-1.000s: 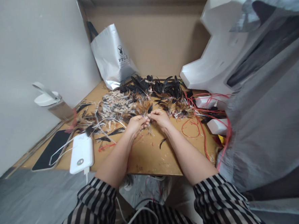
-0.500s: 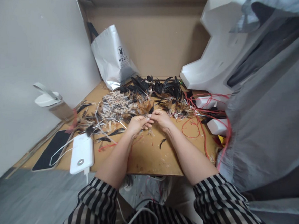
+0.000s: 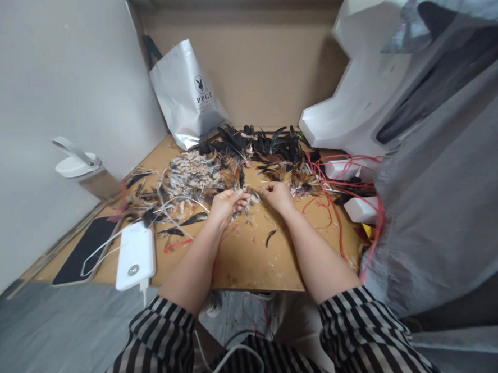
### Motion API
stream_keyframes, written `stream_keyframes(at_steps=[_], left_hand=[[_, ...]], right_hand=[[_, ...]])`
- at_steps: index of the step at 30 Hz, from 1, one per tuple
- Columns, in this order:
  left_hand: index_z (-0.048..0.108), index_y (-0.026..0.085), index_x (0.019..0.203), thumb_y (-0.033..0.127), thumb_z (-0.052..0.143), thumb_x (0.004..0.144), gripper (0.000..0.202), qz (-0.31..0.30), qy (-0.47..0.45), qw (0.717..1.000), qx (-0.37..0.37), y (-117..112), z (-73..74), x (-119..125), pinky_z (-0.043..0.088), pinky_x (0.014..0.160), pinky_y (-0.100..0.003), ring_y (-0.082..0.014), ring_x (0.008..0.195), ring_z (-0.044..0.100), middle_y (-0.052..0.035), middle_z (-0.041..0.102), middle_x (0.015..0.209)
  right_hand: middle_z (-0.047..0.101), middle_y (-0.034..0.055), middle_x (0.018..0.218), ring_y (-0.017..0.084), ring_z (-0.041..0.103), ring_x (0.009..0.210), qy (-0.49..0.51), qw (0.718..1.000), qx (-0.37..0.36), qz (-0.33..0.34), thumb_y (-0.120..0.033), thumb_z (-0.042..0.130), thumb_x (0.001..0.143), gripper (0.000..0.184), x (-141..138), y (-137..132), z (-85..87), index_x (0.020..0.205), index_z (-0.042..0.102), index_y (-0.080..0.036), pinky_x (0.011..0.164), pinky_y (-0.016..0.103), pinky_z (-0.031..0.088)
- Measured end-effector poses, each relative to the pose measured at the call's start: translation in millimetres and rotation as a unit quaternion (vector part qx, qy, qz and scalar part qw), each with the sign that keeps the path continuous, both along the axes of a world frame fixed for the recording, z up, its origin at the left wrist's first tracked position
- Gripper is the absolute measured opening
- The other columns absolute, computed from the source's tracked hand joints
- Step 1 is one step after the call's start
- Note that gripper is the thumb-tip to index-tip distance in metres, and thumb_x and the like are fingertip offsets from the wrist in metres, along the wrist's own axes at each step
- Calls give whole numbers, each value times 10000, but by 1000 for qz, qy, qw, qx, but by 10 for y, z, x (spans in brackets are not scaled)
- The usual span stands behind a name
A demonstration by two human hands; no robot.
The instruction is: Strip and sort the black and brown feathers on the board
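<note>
Feather bunch [image 3: 233, 178], brown with a dark edge, rises from the fingertips of the left hand [image 3: 226, 206], which pinches its base just over the table [image 3: 258, 267]. To its right and apart from it, the right hand [image 3: 279, 197] has thumb and fingers drawn together; whether they grip anything thin, I cannot tell. Behind lie black feathers [image 3: 283, 146], with a pale fluffy heap [image 3: 191, 176] to the left, before a silver bag [image 3: 184, 100].
</note>
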State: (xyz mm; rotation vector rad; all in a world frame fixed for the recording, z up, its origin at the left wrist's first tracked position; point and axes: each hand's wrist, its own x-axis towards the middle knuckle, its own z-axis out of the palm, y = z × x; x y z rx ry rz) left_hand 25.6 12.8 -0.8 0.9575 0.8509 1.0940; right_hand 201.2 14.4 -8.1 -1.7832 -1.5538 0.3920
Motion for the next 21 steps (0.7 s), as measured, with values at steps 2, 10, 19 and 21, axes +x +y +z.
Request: stream_keyframes(at_steps=[2,10,19,21], left_hand=[[627,84,708,307,728,620,260,4,-3,1000,-2,0,-3,4,377,419,-136,-52,507,560,-105,686,772],[638,87,736,290,711,642,235,9,-5,1000,-5,4,-23,5,377,414,-132,-47,503,556,-102,687,795],[636,85,726,280,706,650,221,7,0,1000,-14,-13,-2,6,377,420,-129,-42,503,553,-94,683,786],[636,87,736,280,706,650,223,8,4,1000,-16,-9,-8,3,380,424,-130,-43,511,554,-101,685,809]], right_hand=[[652,34,690,158,553,647,-87,996,-31,-16,-329,541,695,186,-64,-45,12,686,663,-189,581,242,354],[652,65,665,158,569,648,-70,997,-28,-20,-299,520,706,187,-122,-31,-2,641,637,-169,591,235,376],[528,-45,470,87,468,439,367,929,-9,41,-226,648,533,180,-132,15,5,664,542,-163,448,201,359],[534,-50,475,85,478,434,421,905,-29,42,-199,678,518,229,-148,1,41,703,548,-164,432,196,362]])
